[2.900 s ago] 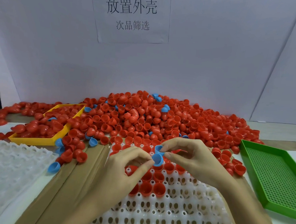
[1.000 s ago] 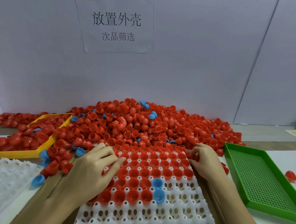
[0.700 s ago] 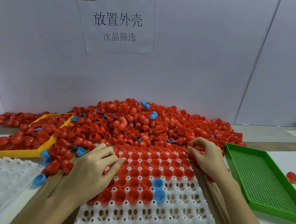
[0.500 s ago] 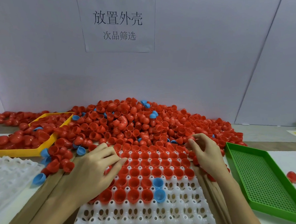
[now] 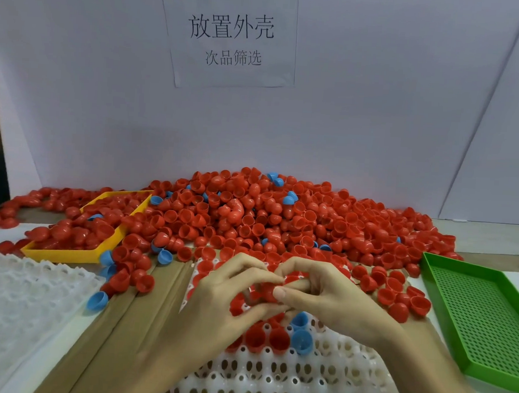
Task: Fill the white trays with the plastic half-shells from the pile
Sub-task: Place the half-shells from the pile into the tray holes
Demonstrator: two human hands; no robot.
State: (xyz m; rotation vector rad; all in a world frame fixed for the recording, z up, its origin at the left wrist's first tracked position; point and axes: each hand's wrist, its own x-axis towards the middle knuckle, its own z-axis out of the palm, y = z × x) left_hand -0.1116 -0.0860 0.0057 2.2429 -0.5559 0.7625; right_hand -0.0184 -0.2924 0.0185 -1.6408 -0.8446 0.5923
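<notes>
A big pile of red half-shells (image 5: 281, 219) with a few blue ones lies against the back wall. In front of me is a white tray (image 5: 271, 379) whose far rows hold red shells and two blue shells (image 5: 301, 341). My left hand (image 5: 224, 303) and my right hand (image 5: 328, 297) meet over the tray's filled rows. Together their fingertips pinch a red half-shell (image 5: 266, 289) between them. The hands hide much of the filled rows.
A yellow tray (image 5: 75, 253) with red shells sits at the left, a second white tray (image 5: 18, 297) at the near left, and a green perforated tray (image 5: 485, 316) at the right. Loose shells (image 5: 398, 296) lie beside the white tray. Brown cardboard (image 5: 129, 319) lies underneath.
My right hand came back from the pile's right edge to the tray's middle with a red shell. My left hand lifted off the tray's left side and met it.
</notes>
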